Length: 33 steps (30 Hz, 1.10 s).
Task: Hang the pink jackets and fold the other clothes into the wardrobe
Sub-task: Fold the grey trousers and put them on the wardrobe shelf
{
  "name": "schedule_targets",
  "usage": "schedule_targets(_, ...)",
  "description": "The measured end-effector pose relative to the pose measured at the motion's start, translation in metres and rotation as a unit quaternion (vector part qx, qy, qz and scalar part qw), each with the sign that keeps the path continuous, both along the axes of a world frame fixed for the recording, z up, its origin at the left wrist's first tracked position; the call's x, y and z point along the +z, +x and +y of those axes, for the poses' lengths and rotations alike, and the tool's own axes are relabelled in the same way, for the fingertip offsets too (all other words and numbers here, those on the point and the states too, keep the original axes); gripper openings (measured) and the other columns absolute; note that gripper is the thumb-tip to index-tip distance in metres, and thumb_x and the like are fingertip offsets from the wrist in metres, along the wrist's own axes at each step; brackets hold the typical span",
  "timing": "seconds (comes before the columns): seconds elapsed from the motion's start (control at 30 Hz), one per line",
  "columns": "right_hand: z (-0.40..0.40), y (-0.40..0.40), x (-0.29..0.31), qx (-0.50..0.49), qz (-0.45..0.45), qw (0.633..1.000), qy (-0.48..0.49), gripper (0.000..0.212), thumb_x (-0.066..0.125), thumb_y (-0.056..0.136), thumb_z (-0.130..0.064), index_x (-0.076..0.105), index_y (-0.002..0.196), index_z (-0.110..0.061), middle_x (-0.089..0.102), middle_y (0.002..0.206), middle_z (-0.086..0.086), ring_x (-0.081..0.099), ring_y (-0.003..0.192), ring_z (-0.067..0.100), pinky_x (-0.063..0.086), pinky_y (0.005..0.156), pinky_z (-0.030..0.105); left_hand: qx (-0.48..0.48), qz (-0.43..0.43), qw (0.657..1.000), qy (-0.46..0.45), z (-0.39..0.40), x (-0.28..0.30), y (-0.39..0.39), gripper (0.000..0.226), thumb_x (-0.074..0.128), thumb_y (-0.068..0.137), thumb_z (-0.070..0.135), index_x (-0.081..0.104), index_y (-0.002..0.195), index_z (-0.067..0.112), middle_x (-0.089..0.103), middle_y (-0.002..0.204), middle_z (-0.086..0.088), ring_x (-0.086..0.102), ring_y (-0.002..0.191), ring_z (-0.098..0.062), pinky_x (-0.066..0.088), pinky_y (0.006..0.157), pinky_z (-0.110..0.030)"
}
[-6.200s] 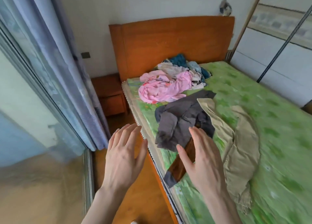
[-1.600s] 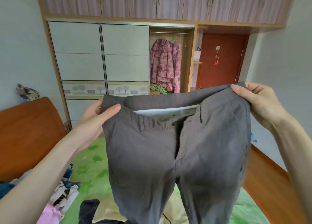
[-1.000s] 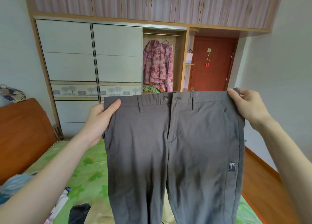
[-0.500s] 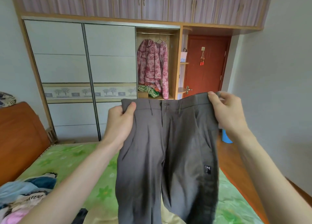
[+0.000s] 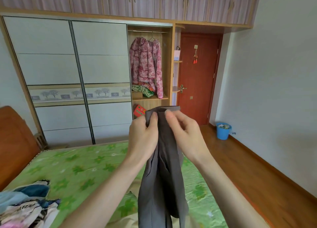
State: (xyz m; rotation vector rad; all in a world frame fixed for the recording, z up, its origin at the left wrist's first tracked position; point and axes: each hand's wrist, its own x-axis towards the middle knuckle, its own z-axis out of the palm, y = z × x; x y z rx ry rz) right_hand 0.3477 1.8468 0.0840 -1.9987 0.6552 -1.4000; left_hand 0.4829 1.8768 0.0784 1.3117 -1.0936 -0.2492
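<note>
I see my left hand and right hand side by side, fingers pinching the grey trousers at the waistband, legs hanging below.

The trousers run off the bottom edge — legs unseen. Their waistband is mostly hidden behind the left hand and right hand. The clothes pile is cut by the left edge. The bucket holds something, perhaps rubbish — too small to tell.
</note>
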Motion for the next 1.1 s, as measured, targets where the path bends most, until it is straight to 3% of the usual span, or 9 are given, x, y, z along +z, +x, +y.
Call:
schedule_targets(0.1,0.005,0.004,-0.013,-0.076,0.026,0.995,-0.065,0.021,0.065,0.102,-0.038,0.066,0.098,-0.017,0.066,0.081,0.000,0.061,0.071,0.019,0.050,0.065,0.043,-0.023,0.013,1.000,-0.010,0.000,-0.006,0.001,0.036,0.054,0.108,0.030,0.072,0.085,0.009,0.074,0.079,0.002,0.064,0.075,-0.016,0.052,0.077,-0.042)
schedule_targets(0.23,0.013,0.009,-0.026,-0.227,-0.014,0.963,-0.144,0.012,0.062,0.103,-0.009,0.070,0.093,-0.008,0.056,0.077,-0.005,0.049,0.068,0.011,0.042,0.064,0.030,-0.050,0.059,0.997,0.001,0.002,-0.013,-0.006,0.050,0.058,0.106,0.036,0.045,0.062,0.017,0.035,0.050,0.015,0.032,0.053,-0.009,0.028,0.058,-0.035)
schedule_targets(0.3,0.018,0.014,-0.026,-0.235,-0.005,0.962,-0.142,0.016,0.064,0.102,-0.011,0.075,0.111,-0.002,0.057,0.083,-0.005,0.051,0.072,0.007,0.041,0.067,0.026,-0.065,0.072,0.995,-0.010,0.000,-0.015,-0.008,0.051,0.061,0.105,0.037,0.052,0.061,0.013,0.044,0.052,0.012,0.039,0.055,-0.007,0.033,0.059,-0.033)
schedule_targets(0.4,0.026,0.018,-0.025,-0.191,0.019,0.974,-0.119,0.035,0.055,0.108,-0.019,0.065,0.139,-0.006,0.061,0.096,-0.001,0.058,0.085,0.006,0.046,0.077,0.020,-0.128,0.102,0.986,-0.026,0.001,-0.017,-0.009,0.051,0.060,0.103,0.049,0.070,0.074,0.008,0.068,0.067,-0.007,0.060,0.066,-0.007,0.047,0.064,-0.031)
schedule_targets(0.5,0.028,0.006,-0.022,-0.107,0.024,0.992,-0.054,0.045,0.031,0.112,-0.026,0.061,0.144,-0.014,0.064,0.116,-0.001,0.063,0.110,0.009,0.052,0.092,0.026,-0.217,0.102,0.971,-0.016,0.004,-0.019,-0.009,0.036,0.068,0.090,0.059,0.081,0.088,0.026,0.080,0.085,0.003,0.073,0.081,-0.003,0.053,0.067,-0.016)
schedule_targets(0.7,0.011,-0.029,-0.025,0.055,-0.049,0.994,0.084,0.045,0.033,0.111,-0.023,0.044,0.154,-0.023,0.072,0.126,0.001,0.073,0.109,0.024,0.059,0.092,0.038,-0.282,0.225,0.932,-0.021,-0.009,-0.030,-0.014,0.029,0.056,0.106,0.009,0.082,0.108,0.022,0.079,0.115,-0.007,0.072,0.114,-0.027,0.057,0.097,-0.040)
schedule_targets(0.87,-0.029,-0.079,-0.029,-0.193,0.055,0.966,-0.161,0.059,0.068,0.095,-0.034,0.047,0.150,-0.032,0.052,0.145,-0.016,0.048,0.135,0.010,0.045,0.110,0.037,-0.271,0.212,0.939,-0.016,-0.021,-0.041,-0.024,0.022,0.061,0.105,0.018,0.080,0.115,0.022,0.079,0.118,-0.005,0.073,0.115,-0.024,0.060,0.096,-0.039)
schedule_targets(0.97,-0.059,-0.113,-0.023,-0.094,0.053,0.994,0.028,0.097,0.078,0.079,-0.062,0.023,0.159,-0.049,0.033,0.157,-0.021,0.036,0.144,-0.003,0.040,0.113,0.023,-0.264,0.193,0.944,-0.039,-0.029,-0.036,-0.030,0.019,0.065,0.101,0.025,0.082,0.110,0.028,0.079,0.116,-0.001,0.074,0.110,-0.018,0.060,0.084,-0.028)
schedule_targets(1.1,-0.100,-0.146,-0.020,0.125,-0.020,0.946,0.299,0.083,0.083,0.083,-0.035,0.043,0.156,-0.035,0.076,0.119,-0.005,0.073,0.109,0.014,0.060,0.083,0.025,-0.223,0.173,0.958,-0.050,-0.050,-0.030,-0.046,0.015,0.071,0.098,0.029,0.081,0.104,0.020,0.080,0.108,-0.002,0.074,0.101,-0.015,0.058,0.078,-0.026)
